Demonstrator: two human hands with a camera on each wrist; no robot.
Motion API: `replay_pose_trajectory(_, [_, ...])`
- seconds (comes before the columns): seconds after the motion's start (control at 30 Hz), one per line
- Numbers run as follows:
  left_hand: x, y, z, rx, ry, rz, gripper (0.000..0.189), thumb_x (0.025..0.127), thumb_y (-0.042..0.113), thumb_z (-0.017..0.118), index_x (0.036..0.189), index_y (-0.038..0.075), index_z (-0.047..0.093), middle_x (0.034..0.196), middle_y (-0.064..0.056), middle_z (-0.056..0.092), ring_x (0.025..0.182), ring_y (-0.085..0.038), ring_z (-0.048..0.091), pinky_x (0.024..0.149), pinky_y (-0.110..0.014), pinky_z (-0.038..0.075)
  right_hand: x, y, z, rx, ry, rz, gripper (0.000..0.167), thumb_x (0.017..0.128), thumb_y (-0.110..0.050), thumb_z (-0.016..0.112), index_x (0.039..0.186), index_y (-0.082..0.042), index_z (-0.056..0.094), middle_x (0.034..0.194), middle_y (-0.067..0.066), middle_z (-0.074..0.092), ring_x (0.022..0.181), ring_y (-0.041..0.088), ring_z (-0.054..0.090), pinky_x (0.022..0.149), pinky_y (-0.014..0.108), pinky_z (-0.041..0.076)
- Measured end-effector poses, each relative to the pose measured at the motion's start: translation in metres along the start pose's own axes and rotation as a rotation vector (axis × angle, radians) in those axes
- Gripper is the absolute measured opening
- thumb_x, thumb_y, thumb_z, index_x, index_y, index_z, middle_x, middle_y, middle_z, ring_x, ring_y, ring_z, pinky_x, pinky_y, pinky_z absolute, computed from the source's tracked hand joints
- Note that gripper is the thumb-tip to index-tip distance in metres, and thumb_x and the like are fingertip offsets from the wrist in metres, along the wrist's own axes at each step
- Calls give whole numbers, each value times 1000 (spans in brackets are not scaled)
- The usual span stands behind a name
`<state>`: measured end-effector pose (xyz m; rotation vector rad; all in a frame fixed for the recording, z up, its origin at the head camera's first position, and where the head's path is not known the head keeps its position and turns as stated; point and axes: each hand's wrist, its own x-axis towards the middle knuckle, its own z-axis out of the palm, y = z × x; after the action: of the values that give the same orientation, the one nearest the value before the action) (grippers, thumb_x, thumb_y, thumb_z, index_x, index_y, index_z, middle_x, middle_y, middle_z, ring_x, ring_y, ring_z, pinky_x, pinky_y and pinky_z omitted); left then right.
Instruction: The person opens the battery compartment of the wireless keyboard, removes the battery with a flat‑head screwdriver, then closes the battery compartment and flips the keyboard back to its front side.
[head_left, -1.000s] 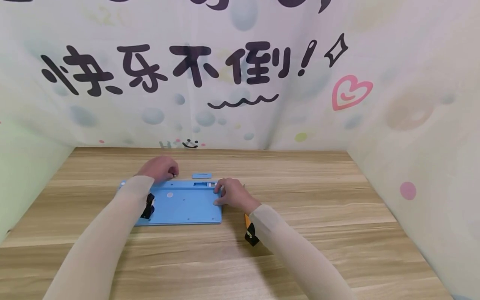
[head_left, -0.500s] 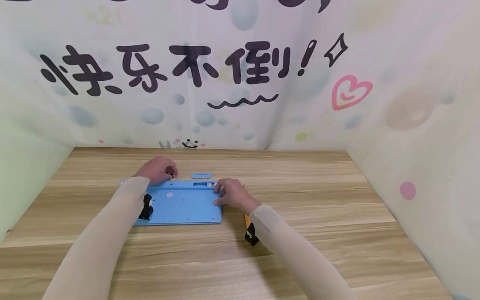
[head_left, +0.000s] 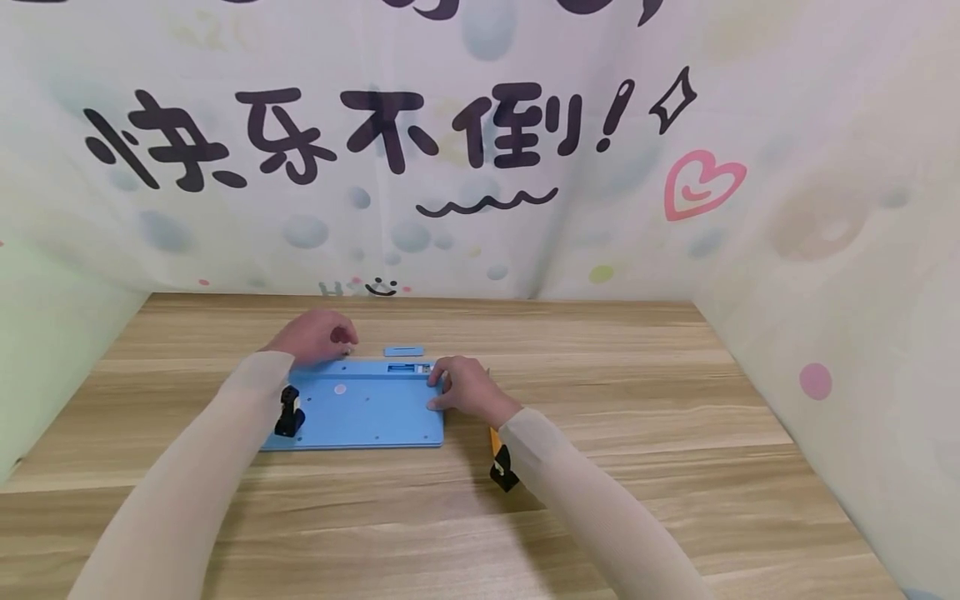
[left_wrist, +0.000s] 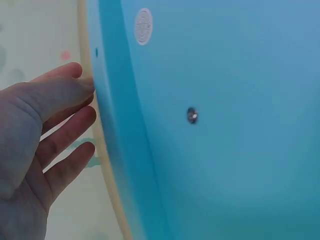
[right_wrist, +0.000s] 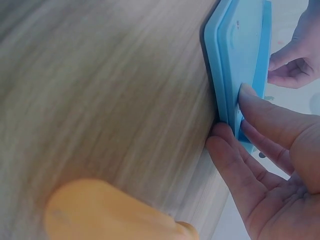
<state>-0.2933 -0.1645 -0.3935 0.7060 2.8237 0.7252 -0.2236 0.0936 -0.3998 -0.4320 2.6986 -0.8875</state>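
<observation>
A light-blue keyboard [head_left: 345, 421] lies underside up on the table, small screws in its back. Its battery slot [head_left: 405, 368] is uncovered near the far right corner. My right hand [head_left: 472, 390] grips that right end, thumb [right_wrist: 260, 107] on the back and fingers at the side edge. By the far edge, left of the slot, is my left hand [head_left: 315, 337]; its thumb [left_wrist: 60, 95] lies close to the keyboard rim and the other fingers are loosely bent. Something tiny may be at its fingertips, too small to make out.
A blue battery cover [head_left: 403, 352] lies just beyond the keyboard. An orange handle [right_wrist: 110, 212] rests on the wooden table [head_left: 615, 400] under my right wrist, partly hidden in the head view. A printed cloth [head_left: 480, 233] hangs behind the table.
My left forearm has shifted slightly left and the left hand has turned a little. A dark spot at its fingertips earlier now looks lighter. The right hand and keyboard stay put.
</observation>
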Motion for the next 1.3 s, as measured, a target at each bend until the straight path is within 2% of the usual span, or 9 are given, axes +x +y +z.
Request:
replay_pose_trajectory(0.23, [-4, 4, -6, -27, -7, 12, 13, 83, 3, 65, 95, 4, 68, 91, -7, 64, 84, -22, 58, 79, -43, 47, 1, 1, 1, 3, -2, -1, 25, 73, -9, 77, 93, -5, 63, 67, 5, 58, 58, 13, 49, 53, 21, 42])
replay_pose_trajectory(0.43, [-11, 14, -8, -72, -15, 5, 12, 83, 3, 64, 95, 3, 67, 90, -7, 64, 84, -22, 57, 78, -42, 48, 0, 0, 0, 11, -4, -1, 25, 73, -9, 77, 94, -4, 63, 67, 4, 58, 58, 13, 49, 53, 21, 42])
replay_pose_trajectory(0.63, [-17, 21, -2, -102, -16, 43, 12, 83, 3, 64, 94, 1, 67, 85, -4, 63, 79, -20, 56, 74, -38, 48, 1, 0, 1, 0, 1, 4, 25, 73, -10, 77, 93, -5, 64, 67, 2, 56, 58, 13, 48, 53, 21, 41])
replay_pose_trajectory(0.73, [-21, 23, 3, -119, -13, 40, 13, 82, 4, 65, 95, 1, 66, 86, -4, 62, 80, -20, 56, 75, -38, 48, 1, 0, 2, -10, 2, 7, 25, 73, -11, 77, 94, -6, 64, 68, 2, 56, 60, 14, 48, 53, 21, 41])
replay_pose_trajectory(1.0, [-30, 28, 16, -151, 9, -33, 16, 81, 4, 67, 97, -1, 65, 88, -9, 59, 83, -23, 54, 77, -39, 47, 2, 1, 3, -19, 2, 15, 25, 73, -12, 77, 94, -7, 63, 69, 2, 57, 60, 14, 49, 53, 22, 41])
replay_pose_trajectory(1.3, [-32, 32, 19, -180, 39, -98, 16, 83, 0, 64, 98, -2, 64, 90, -12, 55, 84, -25, 50, 76, -39, 45, 1, 1, 1, -2, -7, 18, 25, 74, -12, 76, 94, -7, 63, 70, 2, 57, 61, 14, 50, 54, 22, 43])
